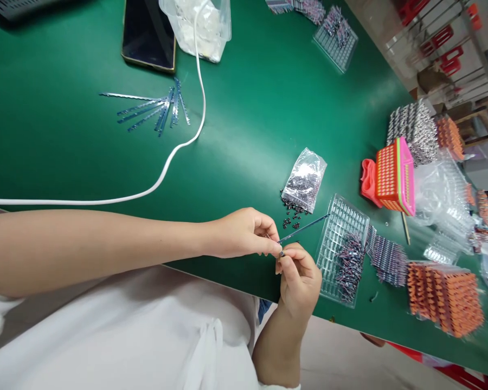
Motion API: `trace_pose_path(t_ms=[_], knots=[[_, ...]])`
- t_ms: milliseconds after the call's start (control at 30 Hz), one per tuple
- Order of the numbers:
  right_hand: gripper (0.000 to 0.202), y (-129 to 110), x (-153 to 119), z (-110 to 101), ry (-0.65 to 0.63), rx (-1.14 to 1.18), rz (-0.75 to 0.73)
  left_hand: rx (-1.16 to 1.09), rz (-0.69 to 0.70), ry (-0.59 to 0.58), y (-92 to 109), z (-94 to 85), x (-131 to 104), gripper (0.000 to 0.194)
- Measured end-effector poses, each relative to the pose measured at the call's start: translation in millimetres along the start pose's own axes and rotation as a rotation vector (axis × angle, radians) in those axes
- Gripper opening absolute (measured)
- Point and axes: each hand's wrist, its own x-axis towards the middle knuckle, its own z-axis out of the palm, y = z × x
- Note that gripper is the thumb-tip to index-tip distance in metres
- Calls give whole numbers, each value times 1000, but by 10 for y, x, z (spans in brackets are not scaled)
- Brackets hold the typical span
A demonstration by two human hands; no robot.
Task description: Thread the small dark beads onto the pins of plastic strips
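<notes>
My left hand (246,233) is closed in a pinch. At its fingertips is one end of a thin blue metallic strip (305,227), which slants up to the right towards a clear plastic tray (327,254). Right beside it, my right hand (300,279) pinches a tiny dark piece (282,253) between thumb and forefinger, too small to make out fully. The fingertips of both hands nearly touch. Just above them, small dark beads (295,208) lie spilled at the mouth of a clear plastic bag (306,179). Thin dark and pinkish pieces (351,265) are heaped in the tray.
More blue strips (162,108) lie fanned out at upper left. A white cable (162,176) curves across the green table (85,157), near a phone (148,38) and a plastic tub (223,27). To the right stand an orange basket (388,176) and stacked orange pieces (445,298).
</notes>
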Motion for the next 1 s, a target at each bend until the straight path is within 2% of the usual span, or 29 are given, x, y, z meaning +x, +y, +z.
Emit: trace_pose_path(t_ms=[300, 600, 833, 1000], knots=[[9, 25, 12, -24, -52, 43, 0, -58, 9, 39, -9, 61, -37, 18], [4, 7, 16, -9, -40, 40, -7, -75, 5, 83, -32, 78, -38, 18], [4, 22, 19, -15, -68, 97, -5, -117, 3, 51, -31, 75, -45, 16], [8, 13, 28, -9, -66, 116, 53, -144, 2, 19, -11, 72, -48, 14]])
